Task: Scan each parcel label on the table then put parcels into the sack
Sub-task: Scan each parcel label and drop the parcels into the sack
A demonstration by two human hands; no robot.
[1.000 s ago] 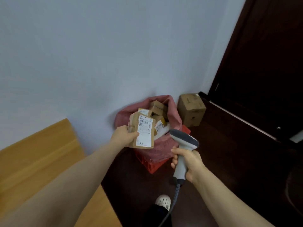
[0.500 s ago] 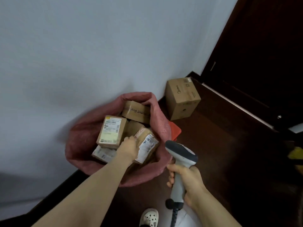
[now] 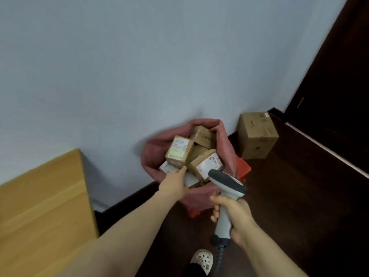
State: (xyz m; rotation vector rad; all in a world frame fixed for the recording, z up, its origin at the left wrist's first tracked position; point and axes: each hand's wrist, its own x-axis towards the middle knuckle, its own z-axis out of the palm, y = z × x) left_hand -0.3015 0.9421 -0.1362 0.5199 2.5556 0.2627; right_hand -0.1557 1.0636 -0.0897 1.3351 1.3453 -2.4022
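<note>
A pink sack (image 3: 151, 156) stands open on the floor against the wall, holding several brown parcels. One parcel (image 3: 178, 151) shows a yellow-edged label, and a white-labelled parcel (image 3: 206, 162) lies beside it near the sack's front. My left hand (image 3: 174, 183) reaches over the sack's near rim with its fingers stretched out. The fingertips touch the bottom edge of the yellow-labelled parcel, and the hand holds nothing. My right hand (image 3: 237, 214) grips the handle of a grey barcode scanner (image 3: 225, 182), whose head hangs over the front rim of the sack.
A wooden table (image 3: 40, 206) fills the lower left. A bigger cardboard box (image 3: 257, 134) sits on the dark floor right of the sack, by a dark door (image 3: 339, 76). Something red (image 3: 242, 168) pokes out under the sack. My white shoe (image 3: 201, 260) is below the scanner.
My left hand carried the white-labelled parcel into the sack, let it go and drew back to the near rim. The scanner stayed in my right hand.
</note>
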